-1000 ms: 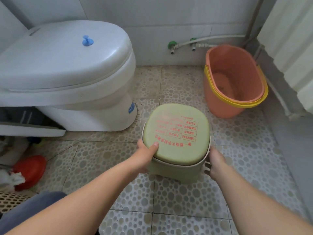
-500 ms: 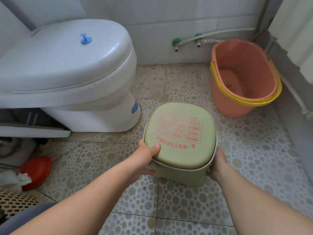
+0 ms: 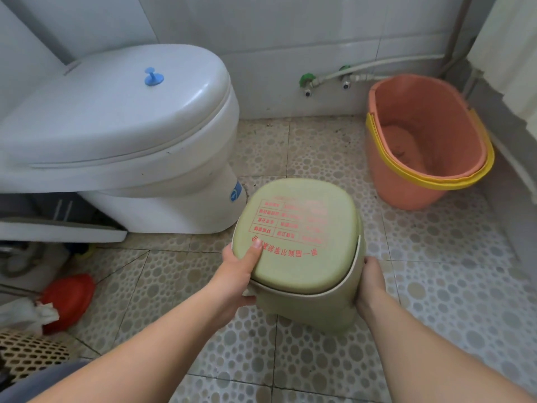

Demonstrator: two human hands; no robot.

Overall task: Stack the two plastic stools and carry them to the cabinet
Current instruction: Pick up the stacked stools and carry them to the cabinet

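Observation:
Two pale green plastic stools (image 3: 299, 245) sit nested one in the other, the top seat printed with red characters. The stack is tilted and held above the tiled floor in the middle of the view. My left hand (image 3: 238, 274) grips its left side, thumb pressed on the seat edge. My right hand (image 3: 370, 282) holds the right side, its fingers hidden behind the stool wall. The lower stool (image 3: 313, 311) shows only as a rim and skirt under the upper one. No cabinet is in view.
A white toilet (image 3: 125, 135) with its lid down stands close on the left. An orange bucket (image 3: 421, 146) with a yellow handle stands at the back right by wall taps. A red plunger (image 3: 69, 298) and clutter lie at the left edge. A grey wall runs along the right.
The stacked stools have risen off the floor and tilted, both hands still on them. The view has shifted slightly, so the bucket sits further right.

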